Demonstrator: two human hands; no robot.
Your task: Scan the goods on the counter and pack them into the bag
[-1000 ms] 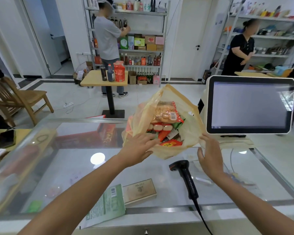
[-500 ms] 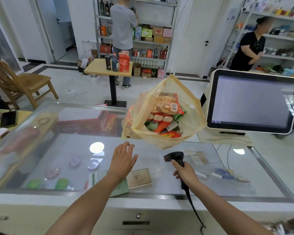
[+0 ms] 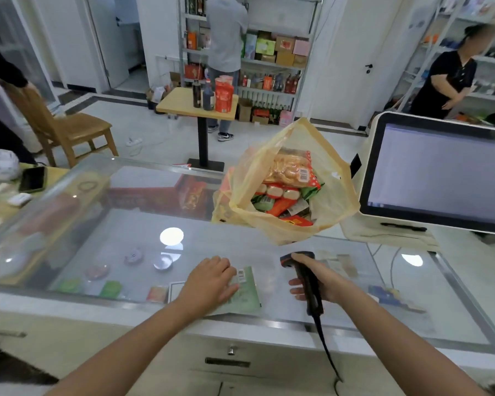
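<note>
Phone point(image 3: 32, 179): lies dark and flat on the side table at the far left, beside a crumpled white bag.
Chair point(image 3: 60, 125): wooden, on the floor beyond that side table.
Counter point(image 3: 160, 315): a glass-topped display case with a metal edge; small trinkets show blurred under the glass, and a ceiling light reflects as a bright spot near the middle.
Left hand point(image 3: 209, 284): palm down, fingers loosely spread and pressed flat on the green packet, touching its left half.
Green packet point(image 3: 245, 292): lies flat on the glass near the front edge, between the two hands; a white barcode label shows at its upper left corner, just past the fingertips.
Bag point(image 3: 323, 178): thin yellow plastic, standing open on the counter behind the hands, just beside the screen's base; its mouth tilts toward the camera.
Snack packs point(image 3: 286, 192): fill the bag, orange, red, white and green wrappers piled together, one with a barcode sticker on top.
Scanner point(image 3: 303, 278): black, handheld, head pointing left toward the green packet, its cable running down over the front edge.
Right hand point(image 3: 320, 281): fingers wrapped around the scanner's handle, holding it just above the glass.
Screen point(image 3: 437, 172): white-framed, tilted on its stand at the right, showing a pale blank display.
</note>
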